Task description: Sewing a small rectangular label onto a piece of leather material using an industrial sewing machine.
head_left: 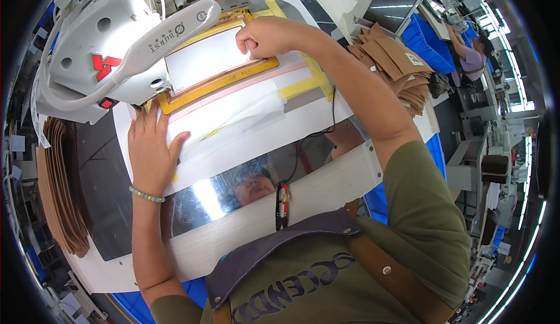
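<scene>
A yellow rectangular frame [227, 86] lies under the head of a white industrial sewing machine [81, 61], with a white panel [201, 62] inside its opening. My left hand [153, 149] rests flat at the frame's near left corner, fingers spread and the fingertips partly under the machine head. Over the frame's right end, my right hand [269, 37] is closed, its fingers curled down on the white panel. Whatever those fingers may pinch is hidden. White sheeting and a translucent film [245, 117] stretch out in front of the frame, held with yellow tape [306, 83].
Thread snips [282, 207] lie at the table's front edge beside a black cord. A stack of brown pieces [61, 184] stands at left, and more brown pieces [394, 61] are piled at right near a screen [394, 3] and blue bin [427, 41]. Another person [472, 61] sits far right.
</scene>
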{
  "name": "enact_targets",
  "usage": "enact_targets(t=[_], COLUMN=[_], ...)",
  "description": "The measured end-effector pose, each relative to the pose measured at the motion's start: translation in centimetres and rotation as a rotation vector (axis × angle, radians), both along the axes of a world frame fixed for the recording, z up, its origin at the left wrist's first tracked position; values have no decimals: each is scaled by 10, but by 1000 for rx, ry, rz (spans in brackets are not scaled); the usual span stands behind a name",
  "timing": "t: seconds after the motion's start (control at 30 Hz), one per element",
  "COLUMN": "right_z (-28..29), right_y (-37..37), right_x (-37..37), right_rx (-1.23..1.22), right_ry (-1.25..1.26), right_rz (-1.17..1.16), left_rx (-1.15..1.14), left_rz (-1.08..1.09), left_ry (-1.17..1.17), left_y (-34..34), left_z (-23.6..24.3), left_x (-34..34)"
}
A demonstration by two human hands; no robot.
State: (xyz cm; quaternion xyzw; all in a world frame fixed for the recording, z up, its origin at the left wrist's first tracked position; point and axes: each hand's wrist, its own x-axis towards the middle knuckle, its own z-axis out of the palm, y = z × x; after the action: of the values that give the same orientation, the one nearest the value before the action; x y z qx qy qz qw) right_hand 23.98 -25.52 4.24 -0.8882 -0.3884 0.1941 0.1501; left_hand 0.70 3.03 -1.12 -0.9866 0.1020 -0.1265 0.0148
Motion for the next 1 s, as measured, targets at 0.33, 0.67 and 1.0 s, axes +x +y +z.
enact_targets(t=[0.33,0.67,1.0], right_z=[2,11,-8], right_y=[1,15,16], right_x=[1,0,-6], right_rx=[-17,-236,-372], right_ry=[16,-90,-544], right_rz=[2,77,200], left_rx=[-21,-22,-84], left_rz=[7,18,27], left_ry=[-16,21,9], left_y=[1,1,5], left_z=[-3,-2,-12], left_x=[1,0,0])
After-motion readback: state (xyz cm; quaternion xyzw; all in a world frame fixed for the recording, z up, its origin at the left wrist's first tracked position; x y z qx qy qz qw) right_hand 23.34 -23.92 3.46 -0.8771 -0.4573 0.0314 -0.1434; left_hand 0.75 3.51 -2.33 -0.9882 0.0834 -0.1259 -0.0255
